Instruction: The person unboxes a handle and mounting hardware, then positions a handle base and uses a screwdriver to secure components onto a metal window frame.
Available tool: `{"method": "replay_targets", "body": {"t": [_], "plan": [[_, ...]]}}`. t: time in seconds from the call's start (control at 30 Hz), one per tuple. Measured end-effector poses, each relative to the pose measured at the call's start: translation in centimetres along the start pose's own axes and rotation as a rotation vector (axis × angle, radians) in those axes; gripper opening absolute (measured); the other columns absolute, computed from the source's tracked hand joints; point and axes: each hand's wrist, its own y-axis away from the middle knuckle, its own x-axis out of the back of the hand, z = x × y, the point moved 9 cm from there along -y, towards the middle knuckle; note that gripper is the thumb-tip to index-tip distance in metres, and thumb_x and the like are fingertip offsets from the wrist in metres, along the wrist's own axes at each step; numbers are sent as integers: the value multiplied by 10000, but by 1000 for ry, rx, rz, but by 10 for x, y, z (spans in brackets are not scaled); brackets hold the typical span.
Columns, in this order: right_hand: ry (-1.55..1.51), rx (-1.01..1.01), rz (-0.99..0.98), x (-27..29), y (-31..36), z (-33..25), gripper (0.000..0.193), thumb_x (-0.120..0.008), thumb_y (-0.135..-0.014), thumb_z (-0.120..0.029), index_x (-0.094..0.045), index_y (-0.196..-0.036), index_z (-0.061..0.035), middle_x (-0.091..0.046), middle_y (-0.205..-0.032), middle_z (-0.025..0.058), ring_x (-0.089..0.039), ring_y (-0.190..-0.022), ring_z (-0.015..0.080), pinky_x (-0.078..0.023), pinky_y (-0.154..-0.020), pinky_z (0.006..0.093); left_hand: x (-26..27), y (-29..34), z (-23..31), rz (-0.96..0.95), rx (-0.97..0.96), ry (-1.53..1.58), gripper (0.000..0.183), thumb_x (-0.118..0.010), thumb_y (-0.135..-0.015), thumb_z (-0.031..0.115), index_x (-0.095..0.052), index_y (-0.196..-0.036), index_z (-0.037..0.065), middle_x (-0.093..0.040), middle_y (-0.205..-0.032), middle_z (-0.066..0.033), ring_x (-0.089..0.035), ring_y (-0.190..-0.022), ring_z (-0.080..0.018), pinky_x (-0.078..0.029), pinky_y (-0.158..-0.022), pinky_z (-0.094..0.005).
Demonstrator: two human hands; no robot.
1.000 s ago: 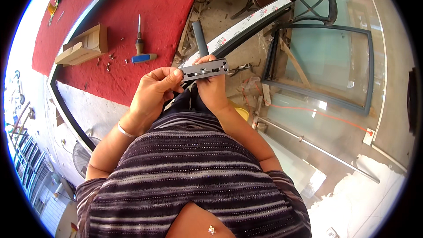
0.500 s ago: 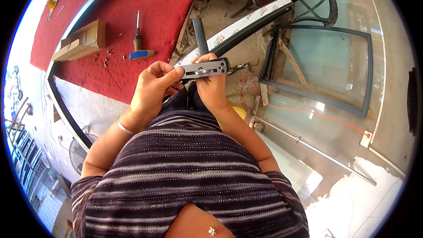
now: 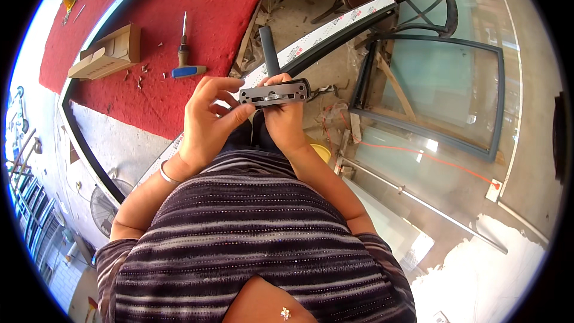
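Observation:
My right hand (image 3: 285, 124) is closed around a window handle (image 3: 254, 94) from below and behind. Its silver-grey base plate, with slots, holes and a small metal part in the middle, faces up at me. The dark grey lever (image 3: 269, 49) sticks out beyond my fingers, away from me. At the plate's left end, my left hand (image 3: 206, 113) has its fingers and thumb spread apart, with the thumb tip close to the lower corner. Whether the thumb touches the plate I cannot tell.
A large window frame (image 3: 320, 36) lies across a red-covered table (image 3: 221, 0). On the cloth are a screwdriver (image 3: 183, 54) with a blue-ended grip, an open cardboard box (image 3: 110, 54) and several screws. To the right stand a chair (image 3: 445, 12), a grey-framed glass panel (image 3: 499, 101) and an orange cord (image 3: 442, 164).
My left thumb and fingers have let go of the plate's left end and spread apart. The handle stays in my right hand, nearly in the same place.

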Motion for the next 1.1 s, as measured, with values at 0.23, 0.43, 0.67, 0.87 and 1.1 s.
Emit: {"method": "replay_targets", "body": {"t": [0.23, 0.43, 0.67, 0.87, 1.1], "plan": [[-66, -69, 4, 5, 4, 1, 248, -502, -788, 172, -467, -930, -28, -563, -931, 67, -536, -863, 109, -460, -798, 252, -13, 4, 49, -79, -347, -498, 325, -786, -693, -4, -684, -1002, 2, -627, -930, -68, -611, -757, -146, -516, -688, -264], [-29, 1, 48, 11, 8, -5, 256, -517, -780, 172, -476, -937, -26, -559, -936, 73, -528, -869, 116, -453, -797, 254, -22, 11, 57, -117, -549, -570, 303, -801, -678, 6, -688, -959, 9, -626, -900, -79, -617, -747, -176, -521, -673, -288], [25, 48, 36, 16, 10, -8, 265, -517, -779, 177, -475, -945, -25, -555, -935, 72, -528, -866, 118, -451, -799, 250, -28, 9, 60, -127, -594, -550, 297, -824, -667, 72, -678, -922, 25, -606, -880, -87, -613, -736, -214, -521, -649, -301], [-12, 43, 32, 14, 10, -6, 264, -518, -785, 176, -469, -945, -28, -542, -941, 72, -520, -876, 113, -448, -799, 247, -25, 9, 59, -109, -518, -444, 292, -814, -691, 49, -684, -950, 17, -608, -901, -76, -633, -757, -170, -548, -664, -273], [11, 38, -1, 9, 10, -2, 257, -528, -793, 173, -463, -941, -27, -528, -959, 71, -511, -893, 107, -439, -809, 238, -23, 8, 59, -127, -525, -475, 282, -811, -693, 45, -688, -944, 14, -612, -908, -76, -632, -742, -170, -550, -668, -274]]}}
